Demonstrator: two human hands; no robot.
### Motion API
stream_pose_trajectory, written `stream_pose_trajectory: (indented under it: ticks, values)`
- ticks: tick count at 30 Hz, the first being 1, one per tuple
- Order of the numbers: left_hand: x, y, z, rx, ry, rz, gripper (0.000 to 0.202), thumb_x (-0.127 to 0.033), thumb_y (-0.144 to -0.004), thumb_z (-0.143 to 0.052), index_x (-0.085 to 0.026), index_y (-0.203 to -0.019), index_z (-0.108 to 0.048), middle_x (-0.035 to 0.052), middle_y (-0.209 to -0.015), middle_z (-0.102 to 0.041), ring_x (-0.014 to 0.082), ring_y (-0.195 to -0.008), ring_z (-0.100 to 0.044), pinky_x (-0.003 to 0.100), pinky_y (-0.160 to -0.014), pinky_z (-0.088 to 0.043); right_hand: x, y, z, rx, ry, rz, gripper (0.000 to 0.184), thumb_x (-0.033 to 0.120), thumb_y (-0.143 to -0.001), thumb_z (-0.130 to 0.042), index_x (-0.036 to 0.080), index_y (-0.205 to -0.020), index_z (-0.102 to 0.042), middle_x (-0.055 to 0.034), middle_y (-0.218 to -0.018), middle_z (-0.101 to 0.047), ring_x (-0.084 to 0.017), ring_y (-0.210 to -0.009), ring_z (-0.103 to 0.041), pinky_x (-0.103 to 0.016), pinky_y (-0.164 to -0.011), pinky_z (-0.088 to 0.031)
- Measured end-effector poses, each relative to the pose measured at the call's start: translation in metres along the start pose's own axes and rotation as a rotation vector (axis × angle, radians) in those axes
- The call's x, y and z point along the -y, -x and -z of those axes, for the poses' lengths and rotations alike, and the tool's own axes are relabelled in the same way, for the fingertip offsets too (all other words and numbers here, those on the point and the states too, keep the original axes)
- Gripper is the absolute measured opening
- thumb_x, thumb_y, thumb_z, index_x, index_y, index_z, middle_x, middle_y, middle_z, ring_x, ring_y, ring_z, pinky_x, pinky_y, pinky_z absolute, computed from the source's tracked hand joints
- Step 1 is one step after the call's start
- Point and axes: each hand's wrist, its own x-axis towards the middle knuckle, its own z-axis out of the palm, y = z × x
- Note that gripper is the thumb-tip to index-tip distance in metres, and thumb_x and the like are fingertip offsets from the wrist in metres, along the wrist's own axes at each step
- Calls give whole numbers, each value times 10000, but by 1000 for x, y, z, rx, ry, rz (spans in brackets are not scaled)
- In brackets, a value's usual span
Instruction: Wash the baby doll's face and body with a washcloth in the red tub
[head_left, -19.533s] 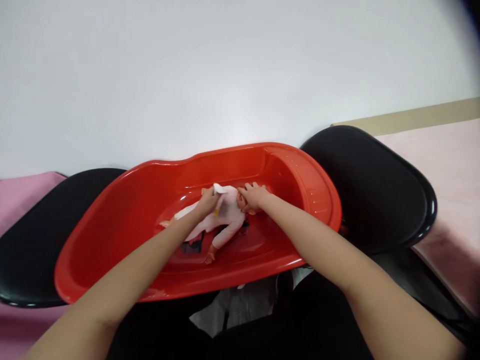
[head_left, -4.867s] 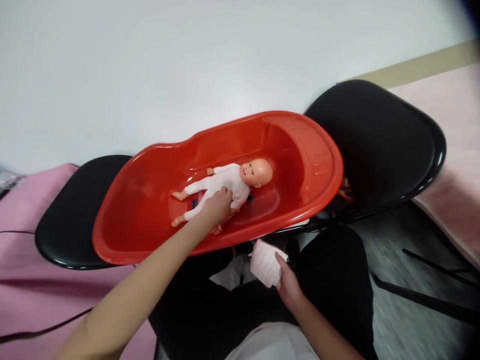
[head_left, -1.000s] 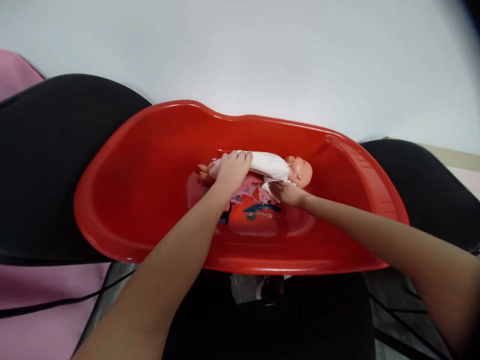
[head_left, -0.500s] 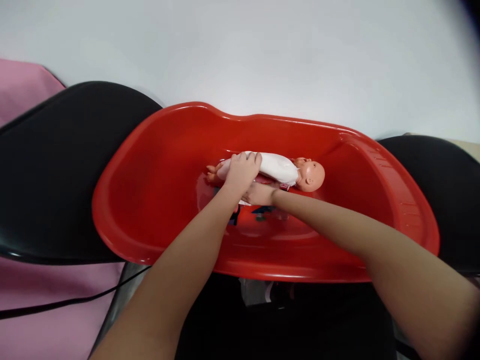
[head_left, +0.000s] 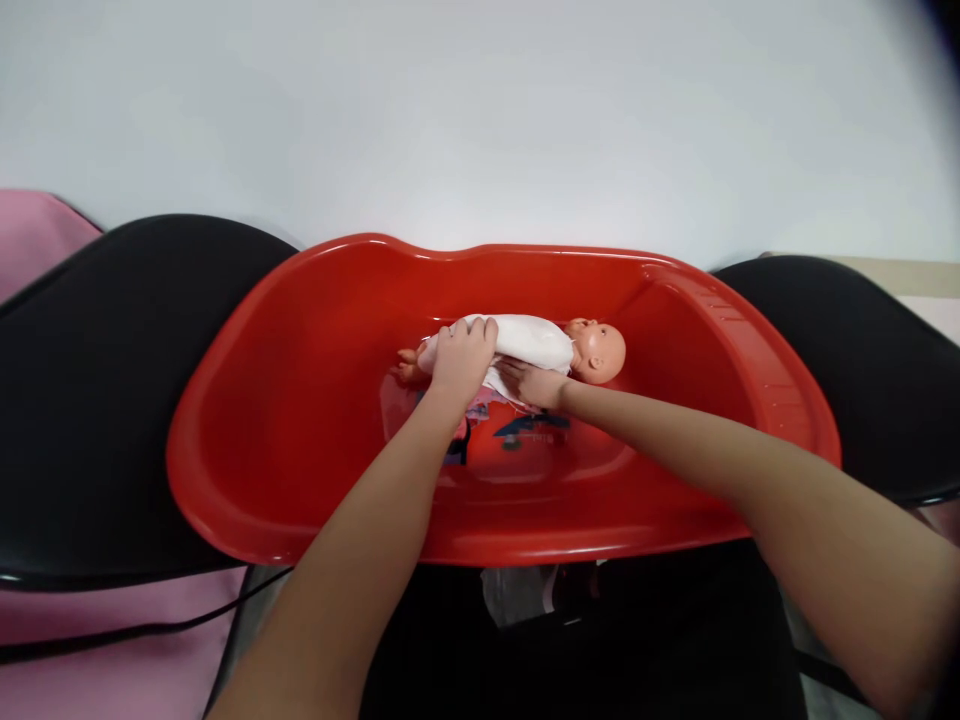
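A baby doll (head_left: 607, 352) lies on its side in a red baby bathtub (head_left: 300, 400), head to the right and feet to the left. White cloth clothing (head_left: 534, 338) covers its body. My left hand (head_left: 463, 358) is closed over the doll's hip, fingers curled across the top of the cloth. Against the near side of the body rests my right hand (head_left: 538, 384), its fingers stretched out along the cloth. Pink fabric shows below the doll, between my hands. Shallow water seems to lie in the bottom.
Black chairs stand at both ends of the tub, a left chair (head_left: 135, 400) and a right chair (head_left: 862, 370). A dark picture (head_left: 532, 428) shows on the tub floor. A white wall (head_left: 480, 120) rises behind. One black cable (head_left: 165, 628) crosses at lower left.
My right hand has shifted along the doll's near side, and more white cloth and pink fabric show beneath it. My left hand keeps its hold. The whole view has shifted slightly.
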Motion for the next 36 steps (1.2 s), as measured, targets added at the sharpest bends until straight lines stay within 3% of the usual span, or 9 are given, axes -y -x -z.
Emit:
stream_pose_trajectory:
  ticks: [5, 8, 11, 14, 18, 21, 27, 31, 36]
  values:
    - [0, -2, 3, 26, 8, 0, 453, -99, -1040, -369, -85, -1428, -602, 228, -1296, -706, 371, -1146, -651, 483, -893, -495, -11, 74, -1, -10, 258, 39, 472, -8, -859, -525, 80, -1249, -775, -191, -1360, -724, -314, -1414, -597, -462, -1280, -382]
    - [1, -2, 3, 11, 23, -2, 442, -99, -1040, -374, -100, -1406, -621, 227, -1275, -715, 366, -1140, -658, 495, -926, -481, -11, 104, 7, -53, 355, 74, 399, 16, -907, -559, 47, -1244, -771, -229, -1323, -731, -325, -1383, -622, -505, -1226, -453]
    - [2, -2, 3, -8, 27, -10, 447, -91, -1034, -373, -95, -1403, -627, 236, -1272, -716, 371, -1132, -662, 522, -949, -472, -1, 118, 30, -104, 280, 147, 382, 53, -975, -554, 37, -1312, -733, -238, -1353, -714, -309, -1425, -582, -512, -1217, -455]
    - [1, -2, 1, -6, 13, -17, 456, -83, -1029, -370, -74, -1410, -621, 247, -1268, -716, 377, -1117, -664, 522, -930, -478, 8, 121, 62, -200, 242, 282, 459, 60, -1031, -492, 94, -1466, -635, -177, -1507, -632, -255, -1488, -525, -493, -1257, -417]
    - [0, -1, 0, -23, -4, -26, 457, -73, -1027, -354, -59, -1400, -617, 243, -1280, -710, 379, -1119, -660, 519, -932, -478, -1, 122, 92, -235, 182, 293, 567, 74, -1058, -442, 152, -1620, -464, -110, -1625, -530, -202, -1587, -392, -481, -1330, -326]
    - [0, -1, -1, -9, 4, -14, 444, -79, -1030, -360, -63, -1388, -622, 245, -1268, -712, 375, -1112, -661, 512, -921, -477, -20, 128, 89, -178, 170, 275, 570, 78, -1054, -431, 150, -1618, -468, -105, -1625, -530, -196, -1583, -399, -480, -1355, -277]
    - [0, -2, 0, 8, -7, 5, 440, -89, -1035, -376, -102, -1410, -607, 221, -1285, -713, 353, -1121, -660, 502, -952, -476, -44, 151, 62, -160, 165, 351, 546, -14, -974, -370, 89, -1386, -712, -154, -1555, -594, -197, -1550, -448, -335, -1339, -250]
    - [-1, -2, -1, 9, 9, -1, 438, -79, -1034, -375, -93, -1404, -608, 226, -1311, -700, 362, -1157, -648, 524, -981, -468, -24, 137, 59, -117, 109, 393, 507, 42, -960, -440, 47, -1392, -707, -172, -1554, -589, -209, -1564, -424, -311, -1338, -247]
    - [-2, 0, -1, -14, 3, -7, 453, -89, -1039, -367, -87, -1430, -596, 228, -1334, -686, 370, -1184, -633, 548, -1026, -451, 22, 55, 48, -22, 115, 429, 473, 96, -998, -493, 12, -1437, -650, -181, -1601, -534, -258, -1583, -394, -398, -1356, -275]
